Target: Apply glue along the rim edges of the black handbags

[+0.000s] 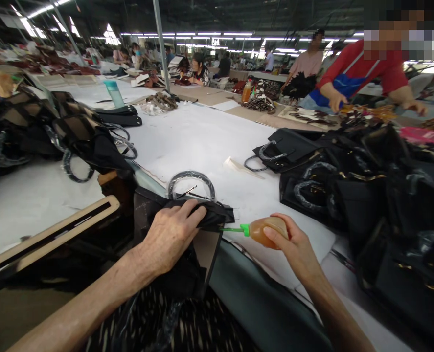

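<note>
A black handbag (143,215) lies at the table's near edge, its plastic-wrapped handle (213,188) arching up behind my fingers. My left hand (172,232) is closed over the bag's dark upper edge, holding the folded material. In my right hand (288,234) is a squeeze bottle (262,232) of amber-brown liquid, gripped round its body. Its thin green nozzle points left and reaches the bag's right end; whether the tip touches is too small to tell. Below my left hand a brownish panel (206,247) of the bag shows.
Black handbags (349,181) are heaped on the right, and more bags (80,127) on the left. A slotted wooden frame (55,234) juts in at left. A teal-lidded bottle (114,94) stands farther back. Across the table a person in a red top (389,73) handles brown pieces.
</note>
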`<action>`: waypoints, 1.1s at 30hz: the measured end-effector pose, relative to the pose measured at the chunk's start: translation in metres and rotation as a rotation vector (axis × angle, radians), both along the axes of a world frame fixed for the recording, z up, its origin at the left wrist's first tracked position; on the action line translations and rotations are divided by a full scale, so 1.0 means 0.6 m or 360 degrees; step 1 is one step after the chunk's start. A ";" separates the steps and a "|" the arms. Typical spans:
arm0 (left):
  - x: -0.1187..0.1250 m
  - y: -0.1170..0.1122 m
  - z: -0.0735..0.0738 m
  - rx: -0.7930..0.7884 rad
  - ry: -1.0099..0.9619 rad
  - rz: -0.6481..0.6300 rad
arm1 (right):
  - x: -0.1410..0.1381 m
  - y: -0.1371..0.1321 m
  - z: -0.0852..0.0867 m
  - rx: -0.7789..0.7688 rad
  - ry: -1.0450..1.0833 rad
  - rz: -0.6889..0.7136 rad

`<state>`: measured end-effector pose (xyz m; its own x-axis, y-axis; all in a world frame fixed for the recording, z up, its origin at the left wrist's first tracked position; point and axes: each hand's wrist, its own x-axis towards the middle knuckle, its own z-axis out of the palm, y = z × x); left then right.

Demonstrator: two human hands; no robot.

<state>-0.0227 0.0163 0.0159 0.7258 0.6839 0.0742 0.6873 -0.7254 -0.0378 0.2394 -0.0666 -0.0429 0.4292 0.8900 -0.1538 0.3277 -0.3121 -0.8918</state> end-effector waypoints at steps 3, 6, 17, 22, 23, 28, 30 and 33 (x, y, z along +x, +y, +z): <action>-0.003 -0.006 -0.005 0.0023 -0.0020 -0.0009 | -0.002 -0.001 0.003 -0.0023 0.0014 0.0019; -0.005 -0.008 -0.009 0.0034 -0.0039 -0.0017 | -0.004 -0.002 -0.001 -0.0035 0.0024 0.0035; -0.009 -0.014 -0.014 0.0048 -0.0046 -0.0032 | 0.002 -0.004 -0.012 -0.0035 -0.0032 0.0036; -0.008 -0.013 -0.012 0.0058 -0.0059 -0.0038 | 0.000 0.002 -0.021 0.0006 -0.0113 -0.0018; -0.008 -0.013 -0.012 0.0056 -0.0060 -0.0038 | -0.002 0.003 -0.021 0.0009 -0.0124 -0.0022; -0.008 -0.014 -0.013 0.0027 -0.0060 -0.0030 | -0.008 -0.003 -0.016 -0.0002 -0.0169 -0.0038; -0.009 -0.014 -0.012 0.0034 -0.0053 -0.0033 | -0.007 -0.007 -0.012 -0.0020 -0.0164 -0.0025; -0.010 -0.014 -0.013 0.0047 -0.0040 -0.0048 | -0.003 -0.012 -0.005 -0.0045 -0.0141 -0.0001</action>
